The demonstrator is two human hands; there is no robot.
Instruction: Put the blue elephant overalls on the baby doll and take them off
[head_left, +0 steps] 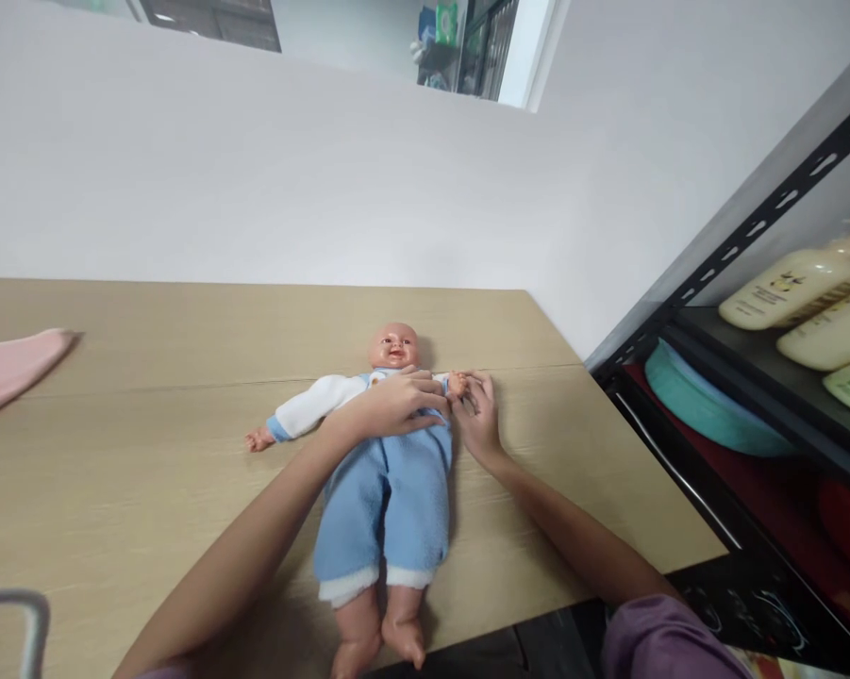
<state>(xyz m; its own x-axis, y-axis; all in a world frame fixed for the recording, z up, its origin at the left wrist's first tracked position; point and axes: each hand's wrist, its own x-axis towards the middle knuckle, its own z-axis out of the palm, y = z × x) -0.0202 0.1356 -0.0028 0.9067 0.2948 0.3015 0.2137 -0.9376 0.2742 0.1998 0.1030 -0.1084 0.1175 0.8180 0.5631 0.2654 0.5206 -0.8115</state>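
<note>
A baby doll point(417, 500) lies on its back on the wooden table, head away from me. It wears blue fleece overalls and a white top with blue cuffs. My left hand point(403, 401) rests across its chest, fingers spread toward the doll's arm on the right. At that arm's end, my right hand point(479, 410) is curled with thumb and fingers around the doll's small hand point(457, 384) and cuff. Most of that sleeve is hidden behind my left hand. The other sleeve point(315, 404) stretches out to the left, untouched.
Pink cloth point(14, 368) lies at the table's left edge. A grey metal bar point(32, 613) shows at bottom left. On the right, a black shelf rack point(742, 231) holds pump bottles point(785, 288) and a teal basin point(708, 401). A white wall point(290, 179) backs the table.
</note>
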